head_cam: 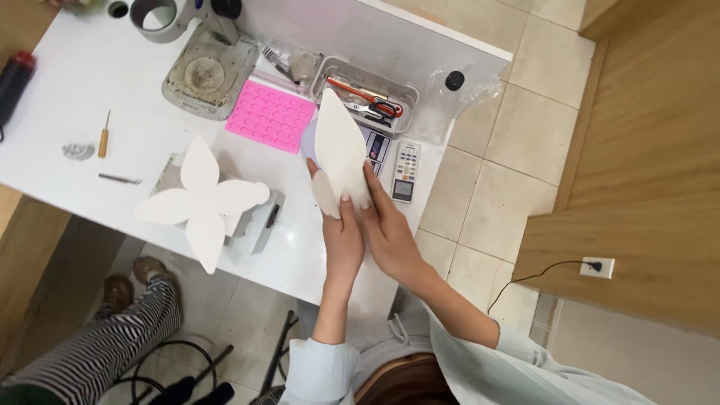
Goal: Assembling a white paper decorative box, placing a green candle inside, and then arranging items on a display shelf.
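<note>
My left hand [341, 236] and my right hand [390, 225] together hold a white, leaf-shaped petal piece [339, 146] by its lower end, upright over the white table [90, 67]. A smaller white petal [324, 193] lies against it under my left thumb. To the left, a white flower shape with several petals [202, 201] rests on a grey box [259, 221].
A pink silicone mould [270, 116], a clear tray with scissors [369, 94], two remote controls [405, 171], a grey-based stand [206, 75] and a wooden-handled awl [103, 135] lie on the table. Another person's striped trouser leg [112, 345] is at the lower left. A wall socket [596, 266] is on the right.
</note>
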